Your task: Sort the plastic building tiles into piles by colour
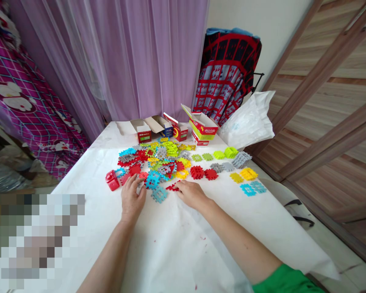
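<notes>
**Both hands at near edge of plastic tile pile, sorting by colour**

Forearms come up from the bottom of frame, green sleeve (288, 280) on the right one. Left hand (132, 198) lies palm down, fingers loosely spread, holding nothing that I can see; fingertips touch tiles at the pile's near edge, just beside a red block (112, 180). Right hand (191, 193) is palm down too, fingers curled onto a red tile (172, 187); whether it is pinched or just pressed, cannot tell. A blue-grey tile (159, 194) lies between the 2 hands, untouched.

Mixed tile pile (155, 160) sits mid-table, beyond the fingers. To its right, sorted groups: red pair (203, 173), grey stack (241, 159), lime stack (231, 152), yellow pair (244, 175), cyan pair (253, 188).

Doing it well, my judgement: lift 1 tile at a time by its edge, since the notched edges look likely to snag neighbours; steady the pile with the left hand; drop each tile on its matching colour group, keeping groups apart.

Surface: table under a white sheet (183, 244), a few small red specks on it. Opened cartons (177, 128) along the far edge, white plastic bag (250, 120) at far right. Room: purple curtain (140, 57) behind, red-black patterned cloth (228, 77) draped over something, wooden panelling (329, 122) at right, pink cartoon-print fabric (21, 89) at left. Pixelated patch bottom left, unreadable.
</notes>
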### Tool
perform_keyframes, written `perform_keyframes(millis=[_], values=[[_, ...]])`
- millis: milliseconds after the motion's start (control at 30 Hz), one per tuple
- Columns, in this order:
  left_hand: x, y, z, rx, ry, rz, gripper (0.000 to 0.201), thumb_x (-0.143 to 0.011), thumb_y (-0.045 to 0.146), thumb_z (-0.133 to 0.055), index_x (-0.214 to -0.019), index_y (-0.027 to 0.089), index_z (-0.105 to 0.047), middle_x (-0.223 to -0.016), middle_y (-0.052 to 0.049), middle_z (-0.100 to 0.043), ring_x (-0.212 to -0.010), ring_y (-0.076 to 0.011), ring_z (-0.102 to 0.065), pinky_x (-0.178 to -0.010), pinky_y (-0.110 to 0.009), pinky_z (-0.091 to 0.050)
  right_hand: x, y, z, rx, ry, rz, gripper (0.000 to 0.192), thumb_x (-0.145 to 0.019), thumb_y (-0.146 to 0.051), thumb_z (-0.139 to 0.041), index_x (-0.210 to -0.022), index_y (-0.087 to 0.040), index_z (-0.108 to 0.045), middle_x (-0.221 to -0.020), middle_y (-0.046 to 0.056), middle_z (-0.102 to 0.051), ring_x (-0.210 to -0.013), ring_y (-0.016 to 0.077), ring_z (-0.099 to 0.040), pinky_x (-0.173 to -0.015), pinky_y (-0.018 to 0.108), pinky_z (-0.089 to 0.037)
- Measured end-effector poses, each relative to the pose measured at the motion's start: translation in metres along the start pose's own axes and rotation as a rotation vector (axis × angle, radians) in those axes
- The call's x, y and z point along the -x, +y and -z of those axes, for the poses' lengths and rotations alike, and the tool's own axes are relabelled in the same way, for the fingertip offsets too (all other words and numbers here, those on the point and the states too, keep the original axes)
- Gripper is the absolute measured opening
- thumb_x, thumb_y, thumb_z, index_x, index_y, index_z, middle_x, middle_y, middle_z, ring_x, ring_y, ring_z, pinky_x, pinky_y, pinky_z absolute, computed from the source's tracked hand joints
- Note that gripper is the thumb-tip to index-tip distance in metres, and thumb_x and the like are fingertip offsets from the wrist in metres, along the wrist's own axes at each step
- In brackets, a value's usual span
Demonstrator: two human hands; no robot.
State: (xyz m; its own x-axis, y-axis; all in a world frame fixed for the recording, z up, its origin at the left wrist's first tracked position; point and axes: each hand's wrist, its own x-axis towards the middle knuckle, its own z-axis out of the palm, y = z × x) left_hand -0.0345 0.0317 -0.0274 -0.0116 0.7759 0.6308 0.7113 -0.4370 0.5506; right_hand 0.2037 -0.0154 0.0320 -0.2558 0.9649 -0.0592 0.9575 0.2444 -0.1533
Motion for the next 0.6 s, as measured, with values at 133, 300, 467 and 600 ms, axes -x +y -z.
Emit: perform_keyframes(millis=[133, 300, 467, 600], values=[[0.000, 0.000, 0.000, -0.008, -0.002, -0.001, 0.026, -0.085, 0.031, -0.051, -0.100, 0.018, -0.067, -0.122, -0.015, -0.063, -0.117, -0.0306, -0.057, -0.100, -0.049, -0.045, -0.017, -0.009, 0.010, -0.053, 0.065, -0.024, 0.025, -0.090, -0.023, -0.046, -0.108, -0.024, -0.063, -0.109, 0.004, -0.067, -0.102, 0.0183, -0.059, -0.082, 0.027, -0.042], [-0.001, 0.001, 0.000, -0.005, -0.014, -0.017, 0.026, -0.084, 0.029, -0.050, -0.101, 0.019, -0.067, -0.122, -0.014, -0.063, -0.117, -0.0302, -0.057, -0.100, -0.049, -0.045, -0.046, 0.019, 0.043, 0.079, 0.140, -0.058, 0.032, -0.083, -0.018, -0.053, -0.115, -0.023, -0.060, -0.122, 0.007, -0.061, -0.115, 0.0234, -0.049, -0.093, 0.035, -0.038], [-0.001, 0.001, -0.001, -0.003, -0.007, -0.011, 0.026, -0.085, 0.029, -0.050, -0.101, 0.018, -0.067, -0.122, -0.015, -0.063, -0.117, -0.0307, -0.057, -0.099, -0.049, -0.045, -0.070, 0.038, 0.048, 0.194, 0.037, 0.007, 0.040, -0.078, -0.025, -0.062, -0.118, -0.024, -0.059, -0.115, 0.009, -0.064, -0.116, 0.0273, -0.047, -0.094, 0.040, -0.034], [0.000, 0.000, -0.002, -0.001, 0.012, -0.017, 0.024, -0.085, 0.028, -0.051, -0.100, 0.019, -0.067, -0.122, -0.015, -0.063, -0.116, -0.0300, -0.057, -0.099, -0.049, -0.046, -0.071, 0.042, 0.047, 0.240, 0.029, 0.022, 0.024, -0.081, -0.025, -0.058, -0.103, -0.023, -0.068, -0.106, 0.009, -0.067, -0.110, 0.0258, -0.051, -0.092, 0.038, -0.035]])
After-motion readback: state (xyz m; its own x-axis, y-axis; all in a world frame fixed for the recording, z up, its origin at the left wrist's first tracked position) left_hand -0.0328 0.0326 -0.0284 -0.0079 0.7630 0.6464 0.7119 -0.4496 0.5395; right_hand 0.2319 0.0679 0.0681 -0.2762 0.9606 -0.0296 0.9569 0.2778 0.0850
